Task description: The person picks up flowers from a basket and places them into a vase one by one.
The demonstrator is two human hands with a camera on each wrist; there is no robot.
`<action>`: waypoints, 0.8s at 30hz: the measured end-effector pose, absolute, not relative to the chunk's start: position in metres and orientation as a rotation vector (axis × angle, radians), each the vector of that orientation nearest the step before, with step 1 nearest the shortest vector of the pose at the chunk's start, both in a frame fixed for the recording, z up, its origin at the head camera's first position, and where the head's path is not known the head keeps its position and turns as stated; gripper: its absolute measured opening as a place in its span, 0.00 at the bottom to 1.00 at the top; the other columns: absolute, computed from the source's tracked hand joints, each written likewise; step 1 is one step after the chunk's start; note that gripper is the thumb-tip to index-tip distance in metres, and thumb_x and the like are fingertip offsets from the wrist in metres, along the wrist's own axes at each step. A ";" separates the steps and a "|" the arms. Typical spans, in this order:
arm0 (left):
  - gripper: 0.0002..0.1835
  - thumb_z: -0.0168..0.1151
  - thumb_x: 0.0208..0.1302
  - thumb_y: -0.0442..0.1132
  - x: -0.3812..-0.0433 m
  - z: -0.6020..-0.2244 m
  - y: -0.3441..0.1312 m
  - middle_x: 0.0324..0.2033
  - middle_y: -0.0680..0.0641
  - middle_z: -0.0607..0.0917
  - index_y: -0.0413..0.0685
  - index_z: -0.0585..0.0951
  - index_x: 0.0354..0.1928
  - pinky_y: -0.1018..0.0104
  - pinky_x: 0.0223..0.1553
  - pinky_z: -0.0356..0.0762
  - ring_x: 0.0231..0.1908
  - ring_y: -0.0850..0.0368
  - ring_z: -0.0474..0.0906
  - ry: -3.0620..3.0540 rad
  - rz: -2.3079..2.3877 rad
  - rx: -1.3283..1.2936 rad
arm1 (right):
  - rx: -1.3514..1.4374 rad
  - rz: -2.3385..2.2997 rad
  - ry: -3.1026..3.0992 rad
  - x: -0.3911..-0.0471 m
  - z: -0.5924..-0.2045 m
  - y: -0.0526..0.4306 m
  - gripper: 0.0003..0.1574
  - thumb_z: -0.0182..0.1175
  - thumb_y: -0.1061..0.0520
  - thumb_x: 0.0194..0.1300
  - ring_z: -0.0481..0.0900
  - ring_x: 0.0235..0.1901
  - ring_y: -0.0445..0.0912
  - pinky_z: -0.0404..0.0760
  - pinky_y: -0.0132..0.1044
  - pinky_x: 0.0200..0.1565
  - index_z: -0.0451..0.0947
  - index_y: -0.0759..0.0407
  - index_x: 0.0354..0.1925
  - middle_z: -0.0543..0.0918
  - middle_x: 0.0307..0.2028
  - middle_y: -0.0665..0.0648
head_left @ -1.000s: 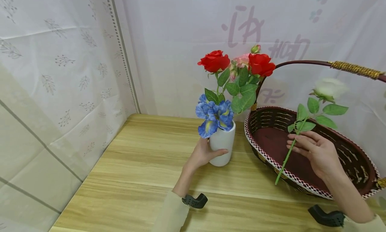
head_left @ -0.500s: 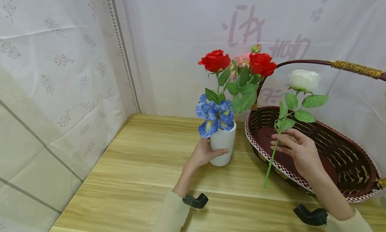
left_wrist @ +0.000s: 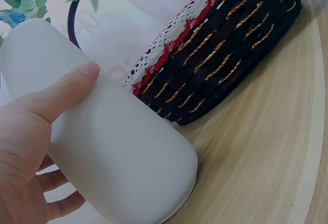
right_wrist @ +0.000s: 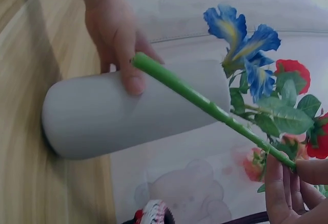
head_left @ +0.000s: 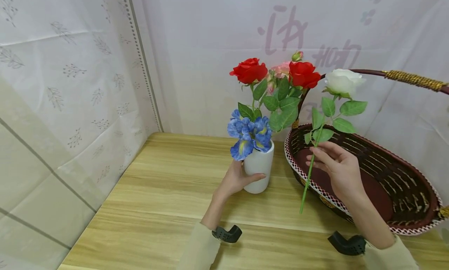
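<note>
A white vase [head_left: 259, 168] stands upright on the table, holding red roses [head_left: 250, 71], a pink flower [head_left: 281, 69] and a blue iris [head_left: 245, 135]. My left hand [head_left: 234, 179] grips the vase from its left side; in the left wrist view the thumb lies across its wall and the fingers go behind it. A white rose [head_left: 343, 82] is held up by my right hand [head_left: 338, 168], thumb and fingers pinching its green stem [right_wrist: 205, 103] below the leaves. The bare stem end hangs down between the vase and the basket, apart from the vase.
A dark woven basket [head_left: 396, 164] with white lace trim and a tall arched handle [head_left: 414, 79] stands right of the vase, close to my right forearm. The wooden table [head_left: 168, 192] stretches left and forward. Printed curtains [head_left: 203, 67] hang behind and at the left.
My right hand has carried the white rose leftward and slightly up, from over the basket toward the vase. My left hand and the vase have stayed in place.
</note>
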State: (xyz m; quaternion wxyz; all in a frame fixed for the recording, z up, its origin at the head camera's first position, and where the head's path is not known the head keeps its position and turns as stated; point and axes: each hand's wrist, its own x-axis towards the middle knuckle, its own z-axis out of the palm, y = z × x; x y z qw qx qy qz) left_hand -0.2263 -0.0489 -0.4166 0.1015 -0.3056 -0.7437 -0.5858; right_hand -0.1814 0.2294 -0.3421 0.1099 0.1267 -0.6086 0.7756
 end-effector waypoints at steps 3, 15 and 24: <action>0.53 0.79 0.53 0.31 -0.228 -0.418 -0.049 0.65 0.43 0.72 0.47 0.57 0.76 0.48 0.63 0.71 0.63 0.47 0.72 -2.192 -1.722 -0.910 | 0.393 2.261 -1.752 -0.182 -0.337 0.225 0.13 0.60 0.69 0.70 0.89 0.35 0.48 0.86 0.40 0.40 0.78 0.74 0.52 0.89 0.39 0.57; 0.56 0.81 0.52 0.39 -0.248 -0.447 -0.048 0.67 0.56 0.71 0.67 0.55 0.77 0.53 0.63 0.71 0.64 0.58 0.70 -2.217 -1.761 -0.892 | 0.447 2.217 -1.536 -0.190 -0.315 0.208 0.15 0.62 0.74 0.66 0.89 0.32 0.50 0.86 0.42 0.37 0.77 0.82 0.51 0.88 0.38 0.64; 0.58 0.80 0.51 0.30 -0.230 -0.419 -0.050 0.69 0.49 0.70 0.59 0.54 0.78 0.47 0.62 0.72 0.65 0.51 0.70 -2.166 -1.720 -0.929 | 0.358 2.266 -1.367 -0.197 -0.305 0.201 0.17 0.64 0.75 0.63 0.89 0.30 0.52 0.86 0.42 0.35 0.79 0.82 0.50 0.88 0.36 0.66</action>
